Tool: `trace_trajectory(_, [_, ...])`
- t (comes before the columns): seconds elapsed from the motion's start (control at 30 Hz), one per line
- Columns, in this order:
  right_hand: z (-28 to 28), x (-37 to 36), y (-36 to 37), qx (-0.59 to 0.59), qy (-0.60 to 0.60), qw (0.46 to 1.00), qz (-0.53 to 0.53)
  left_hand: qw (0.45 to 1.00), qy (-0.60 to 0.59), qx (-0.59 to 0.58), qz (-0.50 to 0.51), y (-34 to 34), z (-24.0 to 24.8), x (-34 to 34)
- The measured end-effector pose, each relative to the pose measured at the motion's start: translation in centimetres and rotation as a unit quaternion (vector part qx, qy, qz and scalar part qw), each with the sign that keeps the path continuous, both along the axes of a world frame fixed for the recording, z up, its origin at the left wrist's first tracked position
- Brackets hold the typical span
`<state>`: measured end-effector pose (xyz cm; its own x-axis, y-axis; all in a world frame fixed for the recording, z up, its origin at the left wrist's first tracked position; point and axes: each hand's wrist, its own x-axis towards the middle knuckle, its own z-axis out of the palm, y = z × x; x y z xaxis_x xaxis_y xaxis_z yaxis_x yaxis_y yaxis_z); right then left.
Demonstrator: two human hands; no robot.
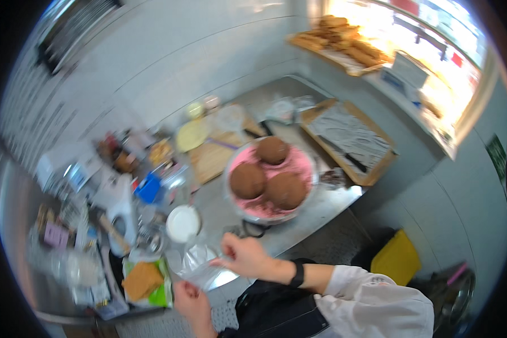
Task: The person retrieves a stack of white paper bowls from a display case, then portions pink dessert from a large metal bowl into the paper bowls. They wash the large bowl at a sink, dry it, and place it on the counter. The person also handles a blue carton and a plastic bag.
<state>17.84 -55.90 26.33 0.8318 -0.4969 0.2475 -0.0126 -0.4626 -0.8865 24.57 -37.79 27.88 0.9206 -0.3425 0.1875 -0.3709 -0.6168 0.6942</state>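
Just off the near edge of the metal table, my left hand [192, 304] is closed, its fingers curled in. To its upper right is my right hand [247, 258], also closed, with the thumb pointing left. Thin clear plastic [200, 260] stretches between both hands and appears pinched in them, though blur hides the exact grip. Beyond my right hand stands a round cake [270, 211] with pink crumbly topping. Three brown, powdery balls [286, 190] sit on top of it. A white round lid [183, 223] lies left of the cake.
Right of the cake is a wooden-rimmed tray [372, 138] smeared with white, a knife [346, 155] across it. A cutting board [211, 158] lies behind. Bags, tools and a brown sponge-like slab [143, 280] crowd the left. Bread [343, 42] rests by the window; a yellow bin [396, 258] stands below.
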Motion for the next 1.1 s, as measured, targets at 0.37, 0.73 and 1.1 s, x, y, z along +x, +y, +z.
trace_trajectory(0.37, [1.4,1.1,2.1,0.723,-0.130,0.614,0.288,0.957,-0.263,0.102,-0.069,-2.2,0.4,-0.3])
trace_trajectory(0.73, [1.1,3.3,1.8,-0.188,-0.183,0.964,0.039,0.944,-0.299,0.005,-0.139,-3.3,2.2,-1.6])
trace_trajectory(1.1, [0.1,2.4,2.8,0.635,-0.210,0.730,0.142,0.978,-0.096,-0.112,-0.147,-0.8,0.5,-1.3])
